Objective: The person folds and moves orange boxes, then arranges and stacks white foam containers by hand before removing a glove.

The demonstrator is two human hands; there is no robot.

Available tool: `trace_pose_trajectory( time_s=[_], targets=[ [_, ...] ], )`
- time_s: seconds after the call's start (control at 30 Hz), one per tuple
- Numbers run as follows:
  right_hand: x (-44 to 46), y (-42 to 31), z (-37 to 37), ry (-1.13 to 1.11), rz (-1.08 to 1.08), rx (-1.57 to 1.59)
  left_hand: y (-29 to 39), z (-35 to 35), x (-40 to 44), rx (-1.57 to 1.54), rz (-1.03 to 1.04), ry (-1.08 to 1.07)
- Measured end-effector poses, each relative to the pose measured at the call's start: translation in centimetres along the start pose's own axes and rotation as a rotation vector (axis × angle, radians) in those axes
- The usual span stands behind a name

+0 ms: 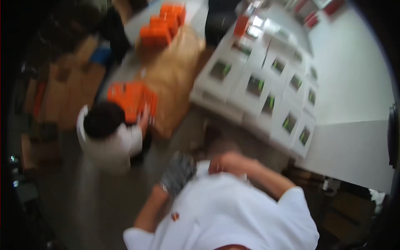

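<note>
My left hand [178,173], in a grey glove, is in front of my white shirt [233,208]. My bare right hand [229,163] is close beside it, at the shirt's front. Between the two hands shows a small white patch [203,168]; I cannot make out whether it is part of the shirt or a separate thing. Motion blur smears the fingers of both hands, so their grip does not show. Beyond my hands lie several white flat panels [237,102] with dark and green rectangular windows, arranged in rows.
At the left, another person [110,137] in a white top reaches to orange boxes [129,98] by a brown paper-covered surface [175,83]. More orange boxes [160,29] stand farther back. Cardboard boxes [68,91] are at the far left. A white wall [354,75] borders the right.
</note>
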State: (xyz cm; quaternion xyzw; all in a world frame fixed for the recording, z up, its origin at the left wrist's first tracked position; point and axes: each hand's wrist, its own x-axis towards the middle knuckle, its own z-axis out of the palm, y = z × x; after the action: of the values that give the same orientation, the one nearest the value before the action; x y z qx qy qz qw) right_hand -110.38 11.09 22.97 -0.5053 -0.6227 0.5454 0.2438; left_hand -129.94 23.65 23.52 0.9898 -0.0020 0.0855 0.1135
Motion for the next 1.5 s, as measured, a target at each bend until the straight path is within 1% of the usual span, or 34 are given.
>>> trace_pose_trajectory(
  time_s=[0.03, 0.07, 0.1, 0.13, 0.17, 0.2, 0.27, 0.3, 0.33, 0.37, 0.43, 0.5, 0.53, 0.6, 0.73, 0.8, 0.83, 0.9, 0.93, 0.97, 1.0, 1.03, 1.07, 1.1, 1.13, 1.2, 1.23, 1.27, 1.33, 1.37, 1.4, 1.43, 1.47, 1.5],
  targets=[
    [-0.2, -2.2, -0.7, -0.072, 0.134, -0.125, 0.8, -0.7, 0.1, -0.020, -0.032, -0.118],
    [-0.8, -2.0, -0.9, -0.084, 0.112, -0.197, 1.2, -1.3, 0.1, -0.299, -0.105, -0.108],
    [-1.0, -2.2, -0.6, -0.110, 0.170, -0.228, 1.1, -1.4, 0.1, -0.389, -0.143, -0.151],
    [-1.5, -2.9, 0.0, -0.113, 0.163, -0.242, 1.4, -1.6, -0.3, -0.472, -0.174, -0.193],
    [-1.5, -3.0, -0.3, -0.094, 0.143, -0.286, 1.1, -1.6, -0.1, -0.534, -0.190, -0.183],
    [-1.3, -2.9, 0.5, -0.117, 0.208, -0.343, 1.0, -1.7, 0.2, -0.533, -0.223, -0.251],
    [-0.6, -3.4, 0.8, 0.037, 0.166, -0.332, 0.8, -2.1, 0.6, -0.525, -0.269, -0.412],
    [-0.4, -3.1, 0.9, 0.124, 0.140, -0.305, 0.9, -1.6, 0.4, -0.488, -0.273, -0.326],
    [-0.4, -3.4, 0.7, 0.194, 0.121, -0.375, 1.1, -1.4, 0.7, -0.445, -0.278, -0.237],
    [-0.6, -3.7, 0.5, 0.259, 0.106, -0.437, 1.3, -1.9, 1.2, -0.449, -0.341, -0.208],
    [-1.1, -2.9, 0.7, 0.214, 0.107, -0.434, 1.1, -2.3, 1.6, -0.474, -0.257, -0.214],
    [-1.3, -2.5, 1.1, 0.155, 0.250, -0.286, 1.1, -2.0, 1.4, -0.448, -0.214, -0.225],
    [-1.2, -2.3, 1.1, 0.155, 0.252, -0.285, 0.9, -2.0, 1.4, -0.455, -0.201, -0.278],
    [-0.9, -2.0, 1.1, 0.216, 0.110, -0.323, 0.6, -2.2, 1.8, -0.429, -0.175, -0.374],
    [-0.7, -1.7, 0.8, 0.180, 0.149, -0.250, 0.1, -1.4, 2.3, -0.395, -0.130, -0.392],
    [-0.7, -0.8, 1.2, 0.162, 0.208, 0.107, -0.3, -0.8, 2.2, -0.557, -0.222, -0.417],
    [-0.5, -0.8, 0.9, 0.165, 0.211, 0.107, -0.4, -0.3, 2.0, -0.586, -0.219, -0.395],
    [-0.2, -1.2, 0.4, 0.072, 0.363, 0.366, -0.4, 0.3, 1.7, -0.651, -0.212, -0.379],
    [0.0, -1.6, -0.1, 0.035, 0.319, 0.120, -0.5, 0.4, 1.9, -0.707, -0.211, -0.352],
    [-0.1, -1.9, -0.2, 0.034, 0.320, 0.122, -0.5, 0.2, 2.3, -0.654, -0.207, -0.391],
    [-0.5, -2.1, -0.2, 0.043, 0.264, 0.032, -0.3, -0.1, 2.4, -0.654, -0.204, -0.393],
    [-0.5, -2.1, -0.4, 0.050, 0.205, -0.065, -0.2, -0.3, 2.6, -0.585, -0.215, -0.338],
    [-0.4, -2.2, -0.3, 0.051, 0.208, -0.065, 0.0, -0.6, 2.8, -0.520, -0.225, -0.288],
    [-0.1, -2.3, -0.2, 0.057, 0.226, -0.128, 0.1, -1.1, 3.0, -0.484, -0.218, -0.183],
    [0.1, -2.4, -0.2, 0.063, 0.243, -0.192, 0.0, -0.8, 2.8, -0.489, -0.212, -0.183],
    [0.6, -2.6, 0.3, 0.102, 0.279, -0.137, 0.1, 0.0, 2.1, -0.289, -0.181, 0.076],
    [1.1, -2.5, 0.2, 0.139, 0.303, -0.095, 0.0, -0.4, 1.9, -0.258, -0.168, 0.143],
    [1.3, -2.7, 0.3, 0.139, 0.302, -0.097, -0.2, -0.6, 1.8, -0.256, -0.167, 0.144],
    [1.4, -3.3, 0.7, 0.198, 0.384, 0.022, -0.4, -1.0, 1.5, -0.322, -0.171, 0.175],
    [1.6, -3.5, 0.4, 0.201, 0.383, 0.019, -0.6, -0.8, 1.5, -0.374, -0.214, 0.138],
    [1.8, -3.9, 0.2, 0.193, 0.418, 0.106, -0.5, -0.7, 1.3, -0.376, -0.212, 0.138],
    [1.8, -4.1, 0.0, 0.187, 0.453, 0.192, -0.5, -0.4, 1.3, -0.482, -0.307, 0.065],
    [1.7, -4.0, 0.1, 0.190, 0.456, 0.192, -0.5, 0.0, 1.2, -0.588, -0.402, -0.011],
    [1.5, -3.8, 0.4, 0.263, 0.434, 0.340, -0.5, 0.6, 0.9, -0.730, -0.435, -0.069]
  ],
)
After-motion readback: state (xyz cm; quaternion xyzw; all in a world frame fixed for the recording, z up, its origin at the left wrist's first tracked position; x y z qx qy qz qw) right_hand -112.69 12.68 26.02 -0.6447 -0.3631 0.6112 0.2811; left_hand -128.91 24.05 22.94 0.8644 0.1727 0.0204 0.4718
